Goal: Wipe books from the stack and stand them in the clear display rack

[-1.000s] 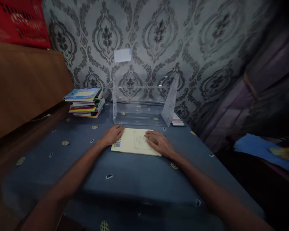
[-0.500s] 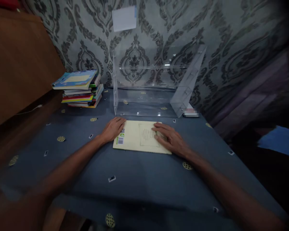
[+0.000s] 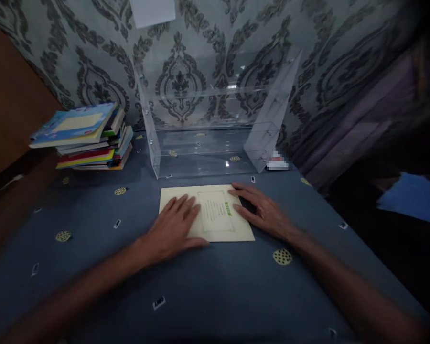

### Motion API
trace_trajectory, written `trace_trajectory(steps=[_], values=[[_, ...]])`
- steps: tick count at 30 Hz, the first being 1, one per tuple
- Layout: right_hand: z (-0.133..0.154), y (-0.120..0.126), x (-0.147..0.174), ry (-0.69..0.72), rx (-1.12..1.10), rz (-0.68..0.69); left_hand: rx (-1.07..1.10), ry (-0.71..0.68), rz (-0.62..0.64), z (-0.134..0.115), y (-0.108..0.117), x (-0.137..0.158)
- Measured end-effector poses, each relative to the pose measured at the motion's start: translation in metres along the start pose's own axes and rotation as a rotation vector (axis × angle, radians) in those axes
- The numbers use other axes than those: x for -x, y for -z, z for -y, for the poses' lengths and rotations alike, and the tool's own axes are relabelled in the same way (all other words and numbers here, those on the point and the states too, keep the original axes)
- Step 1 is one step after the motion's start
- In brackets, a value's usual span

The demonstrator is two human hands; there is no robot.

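Observation:
A thin cream-coloured book [image 3: 217, 215] lies flat on the cloth-covered table, its printed panel facing up. My left hand [image 3: 177, 222] rests on the book's left part with fingers stretched out and the thumb along its near edge. At the right edge of the book, my right hand [image 3: 261, 210] is open, its fingertips touching the cover. Behind the book stands a clear acrylic rack [image 3: 272, 119] with see-through shelves.
To the left is a stack of books [image 3: 89, 138], a blue one on top. Past the rack's right foot sits a small blurred item [image 3: 277, 161]. Dark blue patterned cloth [image 3: 215, 282] covers the table. Its right edge slopes away beside a blue thing [image 3: 412, 198].
My left hand has slid from the book's left edge onto its cover, hiding the barcode end. My right hand has shifted toward the book's right edge. The camera view has moved closer.

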State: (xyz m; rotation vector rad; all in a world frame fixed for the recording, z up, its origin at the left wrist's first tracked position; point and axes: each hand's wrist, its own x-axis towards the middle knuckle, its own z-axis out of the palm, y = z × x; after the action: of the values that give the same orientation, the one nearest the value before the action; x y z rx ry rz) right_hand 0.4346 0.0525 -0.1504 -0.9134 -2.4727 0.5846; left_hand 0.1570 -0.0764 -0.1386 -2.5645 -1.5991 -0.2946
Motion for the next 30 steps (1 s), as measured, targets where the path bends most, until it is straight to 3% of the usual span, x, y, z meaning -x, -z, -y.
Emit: trace_trajectory(steps=[4,13,17,25,30], values=[[-0.002,-0.004,0.000,-0.012,-0.004,-0.017,-0.054,-0.049,-0.024,-0.027,-0.010,-0.001],[-0.010,-0.004,-0.003,0.043,0.004,0.027,-0.304,-0.222,-0.182,-0.036,-0.008,0.001],[-0.012,-0.007,-0.003,0.069,0.035,0.011,-0.360,-0.270,-0.168,-0.043,-0.002,0.000],[-0.015,-0.005,-0.005,0.099,0.025,0.006,-0.377,-0.334,-0.124,-0.038,0.008,-0.004],[-0.017,-0.004,-0.005,0.085,0.011,0.014,-0.371,-0.360,-0.165,-0.034,0.010,-0.005]])
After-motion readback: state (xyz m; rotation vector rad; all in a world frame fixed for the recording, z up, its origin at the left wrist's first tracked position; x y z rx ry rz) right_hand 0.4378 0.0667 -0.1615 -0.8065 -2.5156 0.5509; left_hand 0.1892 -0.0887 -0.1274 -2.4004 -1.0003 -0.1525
